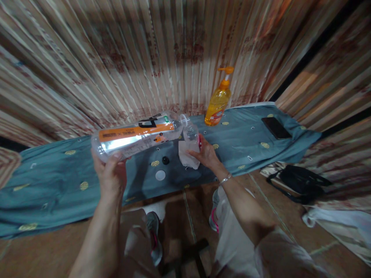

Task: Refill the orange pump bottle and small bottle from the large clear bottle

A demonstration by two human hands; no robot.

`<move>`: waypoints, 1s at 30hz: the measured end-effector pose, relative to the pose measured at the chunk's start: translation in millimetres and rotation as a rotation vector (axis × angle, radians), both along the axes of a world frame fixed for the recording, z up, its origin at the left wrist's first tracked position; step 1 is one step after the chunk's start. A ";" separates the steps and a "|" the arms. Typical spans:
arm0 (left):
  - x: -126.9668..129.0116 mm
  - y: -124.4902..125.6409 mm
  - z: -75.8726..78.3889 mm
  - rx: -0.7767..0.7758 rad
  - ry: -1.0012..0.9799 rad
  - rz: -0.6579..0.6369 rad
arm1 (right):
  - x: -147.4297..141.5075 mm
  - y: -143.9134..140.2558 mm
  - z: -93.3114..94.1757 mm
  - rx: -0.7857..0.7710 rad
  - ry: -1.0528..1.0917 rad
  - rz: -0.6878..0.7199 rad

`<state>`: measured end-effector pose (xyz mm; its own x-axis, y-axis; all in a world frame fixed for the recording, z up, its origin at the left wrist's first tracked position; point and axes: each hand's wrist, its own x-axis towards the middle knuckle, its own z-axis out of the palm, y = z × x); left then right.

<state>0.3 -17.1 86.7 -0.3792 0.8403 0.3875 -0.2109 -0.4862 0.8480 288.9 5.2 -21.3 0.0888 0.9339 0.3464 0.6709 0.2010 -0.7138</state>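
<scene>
My left hand (111,170) is closed around the base of a large clear plastic bottle (139,133) with an orange and silver label. The bottle is tipped nearly level, its mouth pointing right. Its neck meets the top of a small clear bottle (190,133), held by my right hand (206,151) with fingers wrapped round its side. Whether the two mouths touch I cannot tell. A white tissue (188,155) lies under or against the small bottle. Below them on the cloth are a black cap (165,160) and a round white lid (160,175).
An orange pump bottle (217,104) stands at the back of the bench, which wears a teal patterned cloth (240,135). A dark phone (276,128) lies to the right. Behind hangs a striped curtain (121,58). A black bag (301,181) rests at lower right.
</scene>
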 end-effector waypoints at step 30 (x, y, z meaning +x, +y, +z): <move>-3.7 3.6 -4.3 0.042 -0.011 -0.008 | -1.7 -2.1 6.6 -0.039 0.013 -0.001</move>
